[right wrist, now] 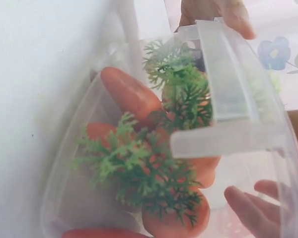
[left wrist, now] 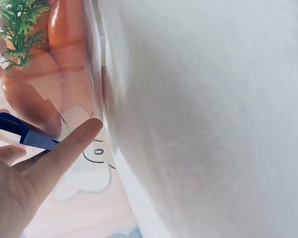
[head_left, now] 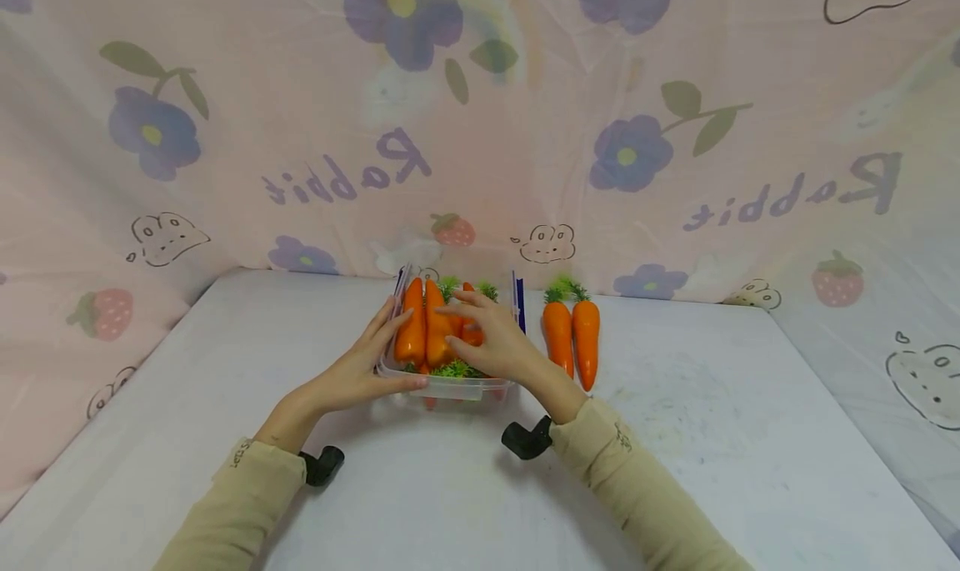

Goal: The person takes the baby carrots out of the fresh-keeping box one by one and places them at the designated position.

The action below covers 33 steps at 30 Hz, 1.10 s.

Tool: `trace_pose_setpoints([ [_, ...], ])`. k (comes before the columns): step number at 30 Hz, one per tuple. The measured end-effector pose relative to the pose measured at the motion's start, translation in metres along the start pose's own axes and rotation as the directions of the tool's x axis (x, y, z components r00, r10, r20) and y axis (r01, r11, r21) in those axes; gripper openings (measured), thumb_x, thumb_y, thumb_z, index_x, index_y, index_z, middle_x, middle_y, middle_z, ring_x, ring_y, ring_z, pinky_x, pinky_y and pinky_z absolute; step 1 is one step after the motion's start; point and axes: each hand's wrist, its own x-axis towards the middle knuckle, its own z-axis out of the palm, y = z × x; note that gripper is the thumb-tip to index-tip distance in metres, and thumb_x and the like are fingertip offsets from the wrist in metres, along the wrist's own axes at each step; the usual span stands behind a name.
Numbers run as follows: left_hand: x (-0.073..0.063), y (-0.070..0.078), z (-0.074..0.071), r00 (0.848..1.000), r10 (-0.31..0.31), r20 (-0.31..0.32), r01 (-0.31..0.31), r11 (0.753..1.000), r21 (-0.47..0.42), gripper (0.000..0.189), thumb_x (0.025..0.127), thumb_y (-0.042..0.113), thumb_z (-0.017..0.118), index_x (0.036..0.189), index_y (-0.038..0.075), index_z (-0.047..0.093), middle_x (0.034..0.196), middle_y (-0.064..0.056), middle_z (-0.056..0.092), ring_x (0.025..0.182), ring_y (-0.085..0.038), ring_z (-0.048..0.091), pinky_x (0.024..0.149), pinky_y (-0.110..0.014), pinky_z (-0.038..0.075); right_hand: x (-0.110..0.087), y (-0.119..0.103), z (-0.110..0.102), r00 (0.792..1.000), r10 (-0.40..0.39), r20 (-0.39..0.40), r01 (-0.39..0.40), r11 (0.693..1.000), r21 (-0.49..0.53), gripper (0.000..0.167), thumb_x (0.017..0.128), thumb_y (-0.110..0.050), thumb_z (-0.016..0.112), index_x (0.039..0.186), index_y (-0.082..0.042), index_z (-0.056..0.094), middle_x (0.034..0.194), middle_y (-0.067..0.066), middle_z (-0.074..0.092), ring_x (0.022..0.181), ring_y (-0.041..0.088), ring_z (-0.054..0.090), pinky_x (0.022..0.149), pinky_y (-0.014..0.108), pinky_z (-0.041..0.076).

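Note:
A clear plastic box stands on the table, filled with toy carrots with green leafy tops. My left hand holds its left front corner, the thumb along the front rim and the fingers at the left side. A blue latch shows beside that hand in the left wrist view. Over the carrots in the box is my right hand, its fingers spread apart and slightly bent, fingertips right at an orange carrot. Through the clear wall, the right wrist view shows those fingers around nothing.
Two more toy carrots lie side by side just right of the box. The white table ends at a patterned pink cloth behind. Another blue latch stands up at the box's right side.

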Motion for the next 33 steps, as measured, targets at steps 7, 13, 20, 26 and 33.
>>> trace_pose_setpoints([
  [7, 0.000, -0.001, 0.000, 1.000, 0.005, 0.000, -0.005, 1.000, 0.009, 0.102, 0.085, 0.050, 0.074, 0.161, 0.016, 0.016, 0.168, -0.009, -0.014, 0.153, -0.047, -0.001, 0.114, -0.075, 0.014, 0.003, 0.000, -0.001, 0.994, -0.002, 0.107, 0.004, 1.000, -0.018, 0.041, 0.093, -0.013, 0.064, 0.133, -0.008, 0.064, 0.153, 0.022, 0.043, 0.139, 0.043, 0.044, 0.109, 0.059, 0.044],
  [13, 0.000, 0.000, -0.001, 1.000, 0.022, 0.004, -0.022, 1.000, 0.008, 0.102, 0.085, 0.050, 0.074, 0.160, 0.013, 0.017, 0.168, -0.011, -0.013, 0.153, -0.049, 0.000, 0.113, -0.075, 0.015, 0.007, -0.001, -0.002, 0.978, 0.034, 0.207, -0.024, 0.998, -0.053, 0.043, 0.092, -0.019, 0.069, 0.134, -0.010, 0.064, 0.156, 0.021, 0.039, 0.143, 0.041, 0.041, 0.113, 0.059, 0.039],
  [20, -0.001, 0.001, -0.001, 1.000, -0.001, 0.004, 0.001, 1.000, 0.001, 0.101, 0.086, 0.049, 0.074, 0.160, 0.015, 0.016, 0.168, -0.010, -0.014, 0.153, -0.047, -0.004, 0.113, -0.076, 0.013, 0.014, -0.002, 0.002, 0.953, 0.074, 0.293, -0.041, 0.992, -0.116, 0.045, 0.090, -0.020, 0.072, 0.134, -0.011, 0.064, 0.159, 0.021, 0.035, 0.148, 0.039, 0.032, 0.116, 0.060, 0.034],
  [26, -0.001, 0.002, -0.001, 1.000, -0.004, -0.001, 0.004, 1.000, -0.011, 0.101, 0.085, 0.048, 0.075, 0.160, 0.015, 0.017, 0.168, -0.010, -0.014, 0.154, -0.045, -0.004, 0.115, -0.074, 0.013, 0.017, -0.003, 0.004, 0.945, 0.119, 0.306, -0.071, 0.984, -0.161, 0.045, 0.089, -0.019, 0.073, 0.133, -0.011, 0.065, 0.158, 0.020, 0.037, 0.148, 0.038, 0.034, 0.117, 0.058, 0.034],
  [33, -0.001, 0.001, -0.001, 1.000, 0.012, -0.003, -0.012, 1.000, 0.001, 0.101, 0.085, 0.050, 0.075, 0.160, 0.013, 0.017, 0.168, -0.011, -0.013, 0.153, -0.047, -0.003, 0.115, -0.074, 0.013, 0.020, -0.003, 0.000, 0.920, 0.146, 0.364, -0.070, 0.974, -0.214, 0.052, 0.087, -0.012, 0.074, 0.137, -0.013, 0.060, 0.161, 0.020, 0.031, 0.147, 0.039, 0.034, 0.115, 0.057, 0.038],
])
